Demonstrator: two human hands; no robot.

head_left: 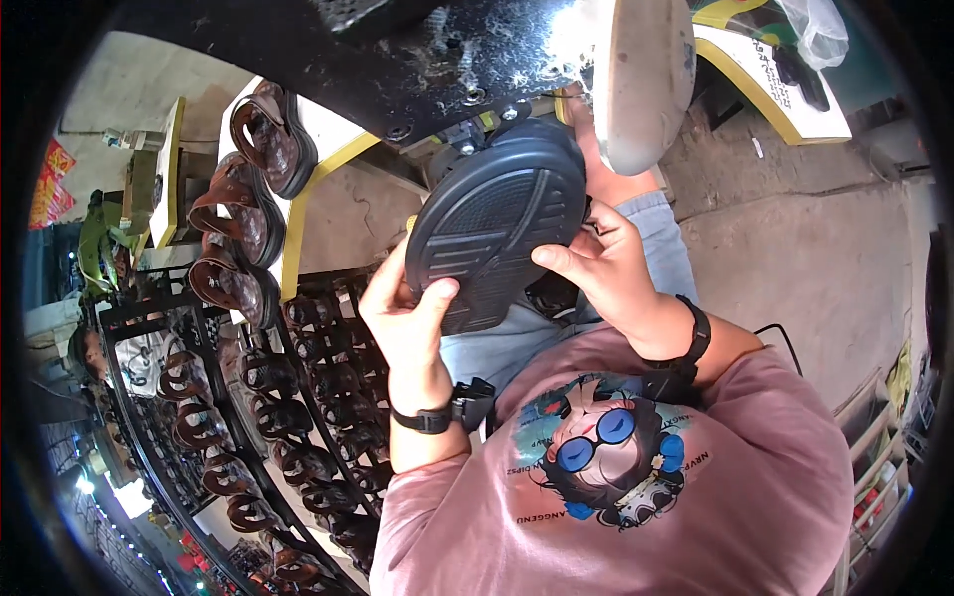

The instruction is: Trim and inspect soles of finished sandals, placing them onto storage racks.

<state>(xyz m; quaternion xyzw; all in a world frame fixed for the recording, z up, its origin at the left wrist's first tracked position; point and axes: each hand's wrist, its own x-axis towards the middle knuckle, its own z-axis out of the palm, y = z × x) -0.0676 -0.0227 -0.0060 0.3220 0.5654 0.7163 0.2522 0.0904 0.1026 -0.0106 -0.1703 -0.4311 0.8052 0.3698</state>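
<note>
A black sandal (497, 219) is held up over my lap, its ribbed, patterned sole turned toward me. My left hand (407, 303) grips its left edge near the lower end, thumb lying on the sole and fingers behind. On the opposite edge my right hand (608, 260) is closed, its thumb pressed against the sole; most of the other fingers are hidden behind it. The sandal's far end comes up to the underside of a dark machine table (437, 70), beside small metal fittings (467, 139). Its upper is mostly hidden.
Several brown sandals (263, 139) line a white table with yellow edging (328, 139) at left. Below it, black racks (149, 447) hold more sandals. A rounded pale machine part (644, 89) hangs just right of the sandal. Another white table (755, 79) stands far right.
</note>
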